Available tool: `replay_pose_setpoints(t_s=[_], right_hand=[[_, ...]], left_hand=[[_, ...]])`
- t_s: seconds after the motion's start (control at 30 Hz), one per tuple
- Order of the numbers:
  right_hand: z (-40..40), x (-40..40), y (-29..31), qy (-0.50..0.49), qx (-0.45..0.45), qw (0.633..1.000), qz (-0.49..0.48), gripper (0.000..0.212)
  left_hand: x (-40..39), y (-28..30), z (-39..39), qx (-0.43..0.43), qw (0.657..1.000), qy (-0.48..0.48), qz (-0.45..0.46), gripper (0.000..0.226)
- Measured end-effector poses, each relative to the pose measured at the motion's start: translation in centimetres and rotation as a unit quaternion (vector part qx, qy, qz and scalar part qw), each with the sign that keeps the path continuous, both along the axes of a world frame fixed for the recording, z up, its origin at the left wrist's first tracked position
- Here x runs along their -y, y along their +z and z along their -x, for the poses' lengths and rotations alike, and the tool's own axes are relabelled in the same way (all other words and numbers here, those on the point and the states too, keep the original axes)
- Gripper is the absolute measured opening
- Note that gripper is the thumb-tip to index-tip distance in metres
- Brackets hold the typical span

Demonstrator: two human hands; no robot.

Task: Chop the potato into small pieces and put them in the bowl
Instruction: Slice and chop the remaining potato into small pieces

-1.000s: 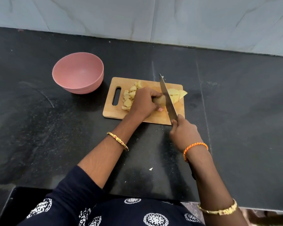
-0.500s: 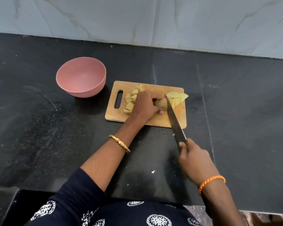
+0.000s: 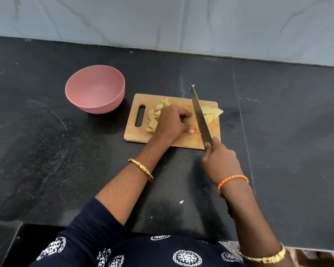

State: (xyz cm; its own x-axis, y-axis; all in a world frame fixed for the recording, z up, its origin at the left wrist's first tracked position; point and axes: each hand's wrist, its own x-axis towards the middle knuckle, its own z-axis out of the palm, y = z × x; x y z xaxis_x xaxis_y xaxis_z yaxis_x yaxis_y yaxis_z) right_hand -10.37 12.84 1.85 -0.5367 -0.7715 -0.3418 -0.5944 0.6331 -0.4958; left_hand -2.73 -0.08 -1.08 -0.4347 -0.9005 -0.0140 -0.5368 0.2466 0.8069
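Note:
A wooden cutting board [image 3: 137, 134] lies on the black counter. My left hand [image 3: 172, 122] grips the uncut potato piece [image 3: 192, 120] in the board's middle. My right hand [image 3: 219, 158] holds a large knife [image 3: 200, 115] by its handle, and the blade lies across the board just right of my left fingers. Several small cut potato pieces [image 3: 154, 117] are piled left of my left hand. Larger yellow slices [image 3: 212, 113] lie to the right of the blade. An empty pink bowl [image 3: 94, 89] stands left of the board.
The black stone counter [image 3: 287, 132] stretches to both sides, backed by a grey tiled wall [image 3: 162, 20]. A tiny potato scrap [image 3: 181, 201] lies on the counter near its front edge.
The knife was drawn back toward me half a second ago and has now pushed forward again, blade over the potato. My left hand has stayed on the potato.

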Motion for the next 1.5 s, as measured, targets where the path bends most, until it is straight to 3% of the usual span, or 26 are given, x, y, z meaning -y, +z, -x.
replay_pose_setpoints(t_s=[0.13, 0.33, 0.53, 0.7, 0.9, 1.23, 1.5], right_hand=[[-0.2, 1.1, 0.1, 0.006, 0.001, 0.999, -0.051, 0.006], [-0.3, -0.1, -0.5, 0.017, 0.018, 0.996, -0.090, 0.014], [0.6, -4.2, 0.5, 0.024, 0.044, 0.995, -0.085, 0.021], [0.9, -3.5, 2.0, 0.037, 0.014, 0.999, -0.002, 0.021], [0.9, -1.1, 0.9, 0.042, 0.006, 0.999, -0.005, 0.024], [0.0, -0.4, 0.9, 0.043, -0.025, 0.998, -0.035, 0.006], [0.0, -0.5, 0.9, 0.038, -0.005, 0.998, -0.042, 0.016]], left_hand=[[-0.1, 0.0, 0.1, 0.000, 1.000, -0.002, 0.015, 0.052], [0.0, 0.0, -0.1, -0.005, 1.000, 0.005, 0.011, 0.055], [-0.2, 0.3, 0.0, 0.009, 1.000, 0.003, 0.020, 0.055], [-0.5, 0.4, -0.2, 0.010, 1.000, 0.015, 0.014, 0.057], [-0.6, 0.4, -0.3, 0.007, 1.000, 0.027, 0.001, 0.056], [-0.5, 0.3, -0.3, 0.023, 0.999, 0.027, 0.023, 0.052], [-1.0, 0.1, -0.3, 0.018, 0.999, 0.027, 0.040, 0.051]])
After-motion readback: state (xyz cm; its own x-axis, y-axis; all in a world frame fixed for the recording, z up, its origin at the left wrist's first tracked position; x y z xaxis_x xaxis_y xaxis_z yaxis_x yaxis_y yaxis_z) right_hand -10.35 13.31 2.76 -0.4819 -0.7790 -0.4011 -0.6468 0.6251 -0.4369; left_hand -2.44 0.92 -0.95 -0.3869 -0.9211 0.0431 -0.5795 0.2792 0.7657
